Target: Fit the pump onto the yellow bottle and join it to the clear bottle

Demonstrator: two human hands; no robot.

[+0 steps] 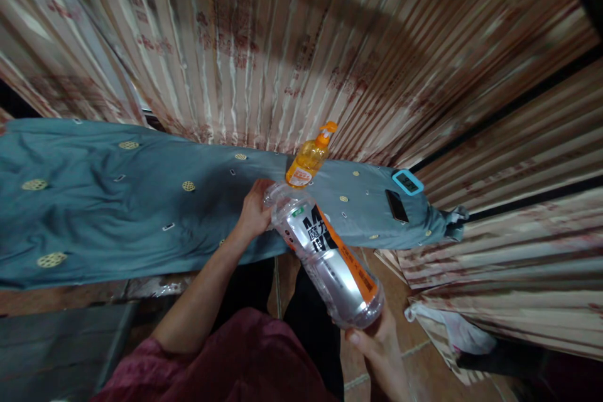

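Observation:
A large clear plastic bottle [325, 257] with a silver, orange and black label lies slanted across my view, held between both hands. My left hand [257, 208] grips it at the neck end, at the upper left; the bottle hides some of the fingers. Around the base, at the lower right, my right hand [377, 333] is closed, its thumb on the near side and its other fingers mostly out of sight. Just beyond the neck, an orange pump bottle [308, 160] of yellow-orange liquid stands upright on the cloth-covered table.
A blue-green cloth [155, 201] with yellow patterns covers the long narrow table. Towards its right end lie a dark phone [396, 206] and a blue-framed digital clock [407, 182]. Pleated patterned curtains [282, 44] hang behind and to the right. A white bag [456, 326] rests low at the right.

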